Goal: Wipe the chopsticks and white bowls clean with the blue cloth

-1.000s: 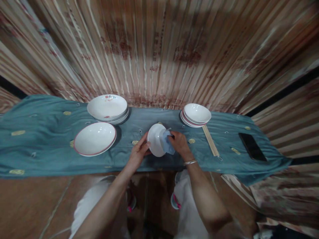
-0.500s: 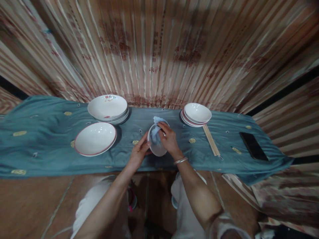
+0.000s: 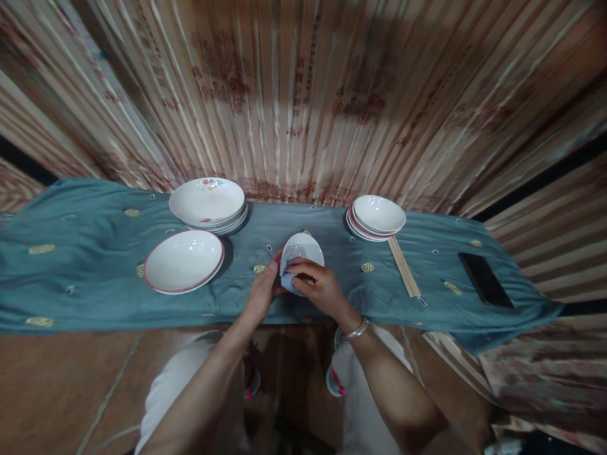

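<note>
A small white bowl point(image 3: 306, 245) is held over the front middle of the table, its opening toward me. My left hand point(image 3: 263, 287) grips its left side, thumb at the rim and the other fingers partly hidden behind it. Inside, my right hand point(image 3: 318, 287) pinches a light blue cloth point(image 3: 288, 278) and presses it against the lower left of the bowl. A silver bracelet point(image 3: 359, 328) circles my right wrist.
Left on the teal tablecloth point(image 3: 104, 253) are a stack of large plates point(image 3: 208, 201) and a red-rimmed dish point(image 3: 184, 262). To the right stand stacked bowls point(image 3: 378, 215), chopsticks point(image 3: 404, 268) and a black phone point(image 3: 484, 279). A curtain point(image 3: 294, 95) hangs behind.
My right hand has moved the blue cloth from the bowl's upper rim down to its lower left side. The left hand keeps its hold on the bowl.
</note>
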Action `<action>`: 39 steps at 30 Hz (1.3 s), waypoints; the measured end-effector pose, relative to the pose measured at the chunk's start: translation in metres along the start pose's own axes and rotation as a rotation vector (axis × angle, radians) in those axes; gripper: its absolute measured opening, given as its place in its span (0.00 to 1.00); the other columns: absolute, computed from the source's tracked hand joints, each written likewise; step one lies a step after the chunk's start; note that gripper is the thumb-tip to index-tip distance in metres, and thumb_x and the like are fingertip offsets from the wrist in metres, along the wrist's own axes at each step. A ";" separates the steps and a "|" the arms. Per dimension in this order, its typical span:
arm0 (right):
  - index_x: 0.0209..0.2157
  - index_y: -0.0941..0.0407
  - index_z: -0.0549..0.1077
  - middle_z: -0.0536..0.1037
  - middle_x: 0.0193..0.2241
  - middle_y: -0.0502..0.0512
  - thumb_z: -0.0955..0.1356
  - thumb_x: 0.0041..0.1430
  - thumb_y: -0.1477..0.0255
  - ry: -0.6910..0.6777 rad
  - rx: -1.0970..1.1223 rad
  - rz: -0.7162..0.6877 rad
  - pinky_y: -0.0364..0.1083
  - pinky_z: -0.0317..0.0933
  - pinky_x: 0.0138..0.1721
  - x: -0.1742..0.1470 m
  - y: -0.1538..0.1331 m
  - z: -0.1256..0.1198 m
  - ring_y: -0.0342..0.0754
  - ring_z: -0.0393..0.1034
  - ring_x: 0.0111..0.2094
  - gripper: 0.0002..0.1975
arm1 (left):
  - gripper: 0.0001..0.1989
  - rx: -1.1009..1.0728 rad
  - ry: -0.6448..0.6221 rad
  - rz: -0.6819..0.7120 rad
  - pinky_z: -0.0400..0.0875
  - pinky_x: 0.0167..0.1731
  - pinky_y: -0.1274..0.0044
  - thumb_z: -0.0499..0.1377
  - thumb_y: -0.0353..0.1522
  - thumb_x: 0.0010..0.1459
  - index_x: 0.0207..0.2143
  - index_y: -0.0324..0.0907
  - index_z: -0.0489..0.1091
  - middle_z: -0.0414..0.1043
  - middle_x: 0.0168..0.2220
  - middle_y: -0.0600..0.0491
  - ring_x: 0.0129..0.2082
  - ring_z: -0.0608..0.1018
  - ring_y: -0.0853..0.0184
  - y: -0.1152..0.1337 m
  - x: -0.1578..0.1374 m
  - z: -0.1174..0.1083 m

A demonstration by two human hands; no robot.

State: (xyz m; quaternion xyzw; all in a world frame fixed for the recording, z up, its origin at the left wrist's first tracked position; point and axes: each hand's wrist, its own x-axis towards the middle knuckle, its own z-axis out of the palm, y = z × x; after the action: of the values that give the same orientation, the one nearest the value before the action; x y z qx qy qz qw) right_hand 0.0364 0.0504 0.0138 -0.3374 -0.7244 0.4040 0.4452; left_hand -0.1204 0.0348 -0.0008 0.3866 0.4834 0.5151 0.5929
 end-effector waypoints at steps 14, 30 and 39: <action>0.34 0.57 0.76 0.79 0.35 0.54 0.66 0.56 0.80 -0.272 -0.546 0.133 0.46 0.64 0.44 -0.020 0.017 -0.035 0.47 0.73 0.39 0.07 | 0.41 -0.015 -0.016 -0.038 0.76 0.40 0.68 0.67 0.44 0.45 0.62 0.47 0.61 0.71 0.56 0.46 0.49 0.75 0.54 0.006 0.000 0.005; 0.41 0.57 0.73 0.76 0.45 0.62 0.62 0.60 0.78 0.226 -0.742 0.076 0.52 0.60 0.56 0.017 0.048 -0.040 0.52 0.69 0.49 0.11 | 0.40 -0.018 -0.033 -0.028 0.76 0.42 0.66 0.67 0.45 0.46 0.61 0.47 0.62 0.66 0.59 0.46 0.55 0.71 0.49 0.007 -0.001 0.005; 0.51 0.59 0.70 0.70 0.53 0.64 0.60 0.63 0.72 0.223 -0.549 0.015 0.52 0.54 0.62 0.030 0.029 -0.004 0.52 0.63 0.57 0.16 | 0.39 -0.047 -0.018 -0.042 0.76 0.43 0.65 0.67 0.44 0.45 0.60 0.48 0.64 0.66 0.59 0.48 0.55 0.70 0.49 0.006 -0.002 0.005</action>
State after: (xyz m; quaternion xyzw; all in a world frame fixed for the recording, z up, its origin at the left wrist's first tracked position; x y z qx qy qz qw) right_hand 0.0326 0.0904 0.0005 -0.4928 -0.7506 0.1565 0.4113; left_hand -0.1165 0.0343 0.0061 0.3672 0.4738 0.5100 0.6169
